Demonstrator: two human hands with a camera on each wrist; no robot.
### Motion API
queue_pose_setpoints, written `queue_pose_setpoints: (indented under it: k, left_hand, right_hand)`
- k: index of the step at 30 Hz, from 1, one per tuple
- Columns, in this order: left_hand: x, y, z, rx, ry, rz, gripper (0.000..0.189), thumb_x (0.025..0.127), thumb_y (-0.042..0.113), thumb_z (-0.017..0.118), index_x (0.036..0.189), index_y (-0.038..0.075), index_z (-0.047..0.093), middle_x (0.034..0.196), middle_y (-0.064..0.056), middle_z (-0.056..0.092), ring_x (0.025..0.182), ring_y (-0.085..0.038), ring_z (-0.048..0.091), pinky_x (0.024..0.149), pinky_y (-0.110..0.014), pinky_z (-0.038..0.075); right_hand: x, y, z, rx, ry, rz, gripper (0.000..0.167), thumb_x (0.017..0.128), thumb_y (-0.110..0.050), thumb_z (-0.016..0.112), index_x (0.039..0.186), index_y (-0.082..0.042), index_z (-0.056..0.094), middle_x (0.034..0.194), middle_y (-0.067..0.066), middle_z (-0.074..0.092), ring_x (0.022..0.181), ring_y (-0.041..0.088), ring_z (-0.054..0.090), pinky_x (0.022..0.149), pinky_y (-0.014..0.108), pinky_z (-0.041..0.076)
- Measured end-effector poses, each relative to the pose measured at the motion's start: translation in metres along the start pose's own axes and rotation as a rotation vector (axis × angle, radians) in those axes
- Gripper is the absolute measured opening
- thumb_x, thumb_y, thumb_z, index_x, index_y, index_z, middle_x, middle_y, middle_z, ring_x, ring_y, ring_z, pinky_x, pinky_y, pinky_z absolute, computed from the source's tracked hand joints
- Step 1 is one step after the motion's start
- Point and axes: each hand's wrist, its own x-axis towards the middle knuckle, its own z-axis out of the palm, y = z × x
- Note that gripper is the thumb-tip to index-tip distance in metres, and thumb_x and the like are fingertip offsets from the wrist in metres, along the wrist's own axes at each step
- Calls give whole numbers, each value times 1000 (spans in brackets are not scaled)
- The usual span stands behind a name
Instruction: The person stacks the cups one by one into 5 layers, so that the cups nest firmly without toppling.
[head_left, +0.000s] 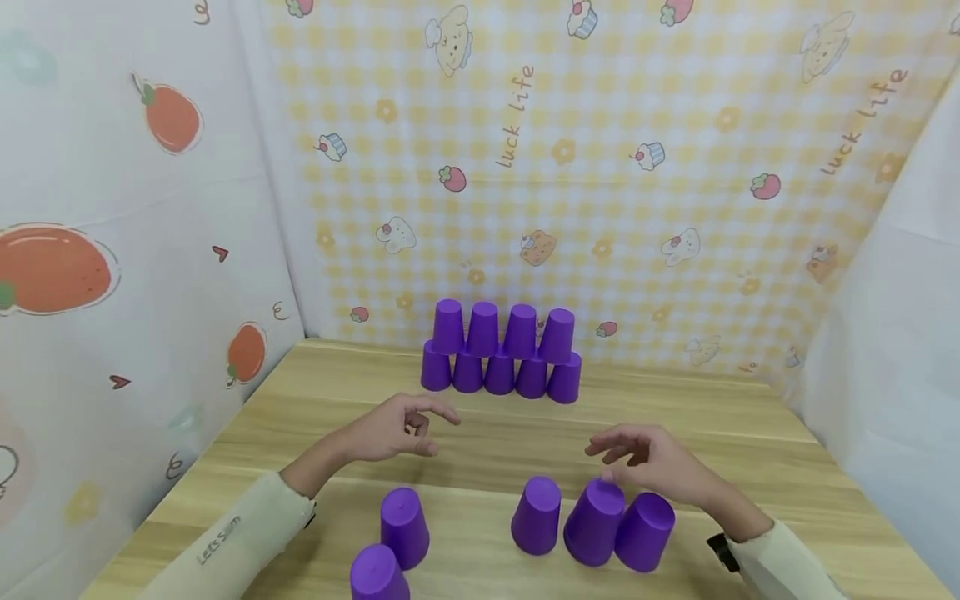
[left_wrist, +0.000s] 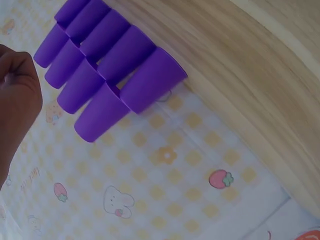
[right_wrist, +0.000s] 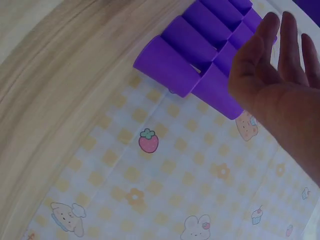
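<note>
Two rows of upside-down purple cups [head_left: 498,375] stand stacked at the back of the table, the upper row [head_left: 483,330] bridging the gaps of the lower one. My left hand [head_left: 393,429] hovers in front and to the left of the stack, fingers loosely bent, holding nothing. On the other side my right hand [head_left: 648,458] is in the air, fingers relaxed and nothing in its grasp. Its thumb overlaps the top of an upside-down cup [head_left: 595,523] in the head view; whether they touch I cannot tell. The right wrist view shows its empty fingers [right_wrist: 290,52] spread.
Beside that cup stand two more upside-down cups, one on the left [head_left: 536,517] and one on the right [head_left: 647,533]. Two others, a farther [head_left: 405,529] and a nearer one [head_left: 378,575], stand front left. A patterned cloth [head_left: 562,192] hangs behind the wooden table [head_left: 495,442].
</note>
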Motion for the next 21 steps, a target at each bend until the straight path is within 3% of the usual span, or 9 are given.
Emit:
queue_pose_setpoints:
  k: [3,8,14,21]
  left_hand:
    - [-6,-3,-5,50,-70,8,49,86,32,77,128,10,64,135,-14,58,60,-3,50,57,-24,46]
    - [-15,-9,-10,84,-165,-3,50,82,34,81,126,16,66,126,-10,63,58,0,47,56,-23,45]
    - [-24,-15,-12,56,-284,-13,60,81,44,81,126,9,64,128,-11,62,64,1,48,58,-25,45]
    - [-29,-14,-19,51,-328,16,54,82,39,81,126,12,65,120,-1,66,70,-12,53,59,-26,45]
  right_hand:
    - [-6,2,-1,-23,-44,-23,39,89,-9,70,127,-2,62,121,14,67,103,16,66,82,32,52]
    - [-10,3,-3,-71,-87,-59,46,82,-11,76,126,-5,63,121,6,69,104,20,66,82,36,47]
    - [-17,6,-5,-38,-173,-92,48,81,-9,78,128,-9,64,122,5,69,106,17,65,80,37,50]
    - [-16,6,-4,7,-234,-74,45,81,-7,77,124,-11,66,111,3,71,101,17,65,81,37,51]
